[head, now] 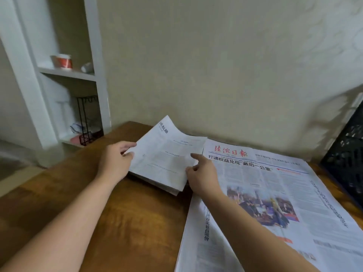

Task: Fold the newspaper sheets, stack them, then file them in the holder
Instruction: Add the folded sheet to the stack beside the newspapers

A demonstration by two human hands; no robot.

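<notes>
The black crate (345,154) is cut off at the right edge; shelf items (82,130) are blurred.

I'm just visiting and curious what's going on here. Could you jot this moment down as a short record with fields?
surface: wooden table
left hand: grips the left edge of the folded newspaper stack
right hand: at the stack's right edge, forefinger out
unfolded newspaper: lies open on the table, right of the stack
black crate: far right, leaning at the wall
shelf: holds a red and white cup
</notes>
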